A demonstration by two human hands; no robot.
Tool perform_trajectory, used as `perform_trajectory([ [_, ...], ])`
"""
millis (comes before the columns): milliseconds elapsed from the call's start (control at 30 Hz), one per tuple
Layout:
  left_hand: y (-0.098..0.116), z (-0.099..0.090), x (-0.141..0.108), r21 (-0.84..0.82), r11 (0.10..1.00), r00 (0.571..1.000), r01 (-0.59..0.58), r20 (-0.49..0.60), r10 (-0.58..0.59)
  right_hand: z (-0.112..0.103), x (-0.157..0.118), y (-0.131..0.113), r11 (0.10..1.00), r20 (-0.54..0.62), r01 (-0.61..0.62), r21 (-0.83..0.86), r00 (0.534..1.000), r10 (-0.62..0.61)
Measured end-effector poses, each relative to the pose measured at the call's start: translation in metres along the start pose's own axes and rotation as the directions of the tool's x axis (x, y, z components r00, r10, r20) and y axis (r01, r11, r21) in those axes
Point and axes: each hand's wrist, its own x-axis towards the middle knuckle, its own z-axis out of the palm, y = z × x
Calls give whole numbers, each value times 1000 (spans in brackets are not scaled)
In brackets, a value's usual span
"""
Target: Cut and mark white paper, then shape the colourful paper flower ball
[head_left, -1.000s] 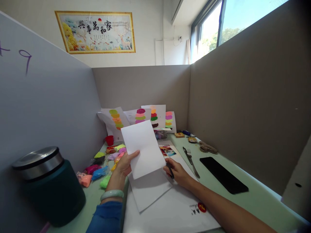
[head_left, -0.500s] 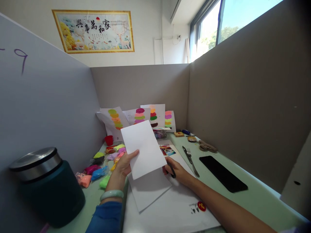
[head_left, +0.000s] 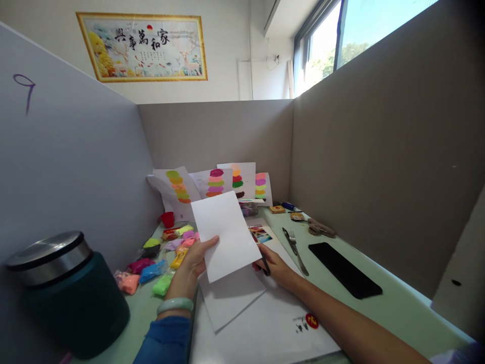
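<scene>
A blank white sheet of paper [head_left: 227, 235] is held up, tilted, by my left hand [head_left: 195, 260], whose thumb lies on its front face. At the sheet's lower right corner, my right hand [head_left: 276, 268] is closed round black-handled scissors [head_left: 266, 265]. Most of the scissors is hidden behind the paper and fingers, so I cannot tell how the blades stand. Beneath the held sheet, more white paper [head_left: 231, 298] lies on a large white board or box [head_left: 273, 333] with a red logo.
Colourful clay packets [head_left: 153, 271] and a dark green flask [head_left: 76, 298] stand on the left. A fork [head_left: 297, 250], a knife [head_left: 290, 240] and a black phone-like slab [head_left: 344, 270] lie to the right. Painted sheets [head_left: 178, 189] lean at the back between grey partitions [head_left: 215, 131].
The view has shifted slightly. The held sheet sits a touch lower, and the scissors handle has turned a little in my right hand.
</scene>
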Motion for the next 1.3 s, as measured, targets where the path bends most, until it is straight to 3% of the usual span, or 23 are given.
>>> perform_trajectory([
  [167,-3,-2,2,12,1000,999,-5,40,4,0,1,1,1000,-20,-4,16,1000,4],
  [1067,-4,-3,3,27,999,999,-23,49,22,2,-2,0,995,-104,-22,-100,994,12],
  [1300,-3,-2,1,50,999,999,-19,49,17,-1,0,11,993,-95,-2,-118,995,-10],
])
